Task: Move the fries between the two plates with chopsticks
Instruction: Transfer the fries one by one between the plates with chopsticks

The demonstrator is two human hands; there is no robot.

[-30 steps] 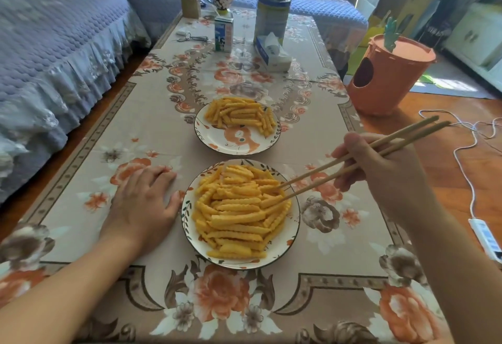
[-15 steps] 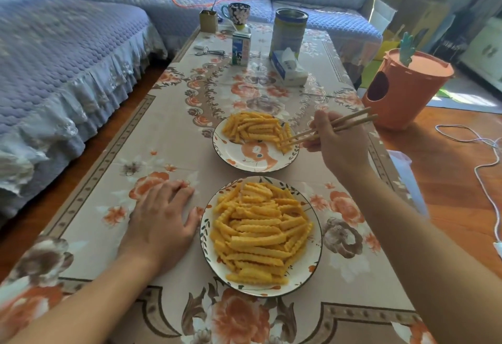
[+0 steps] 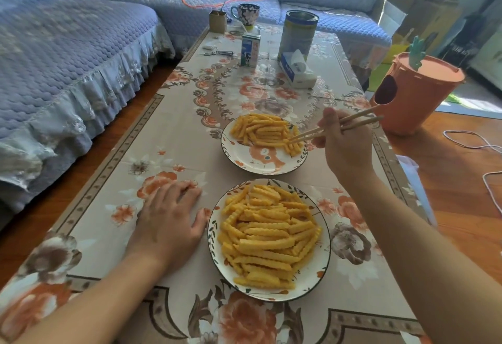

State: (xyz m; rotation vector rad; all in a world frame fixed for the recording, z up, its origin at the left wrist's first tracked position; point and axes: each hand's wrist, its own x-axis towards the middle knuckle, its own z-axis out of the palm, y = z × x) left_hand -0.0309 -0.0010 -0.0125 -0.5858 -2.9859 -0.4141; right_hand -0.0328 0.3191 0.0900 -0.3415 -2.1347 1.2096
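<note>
Now, left of the near plate (image 3: 324, 256), the left hand (image 3: 167, 224) lies flat with fingers spread on the tablecloth (image 3: 168, 137), holding nothing. Fries (image 3: 267, 237) heap that plate; more fries sit beyond it on the far plate (image 3: 245, 160). Right of the far plate, the right hand (image 3: 346, 145) grips the chopsticks (image 3: 334, 128), tips at its pile. Loosely pinched, a ridged fry could slip and drop onto the cloth between plates.
</note>
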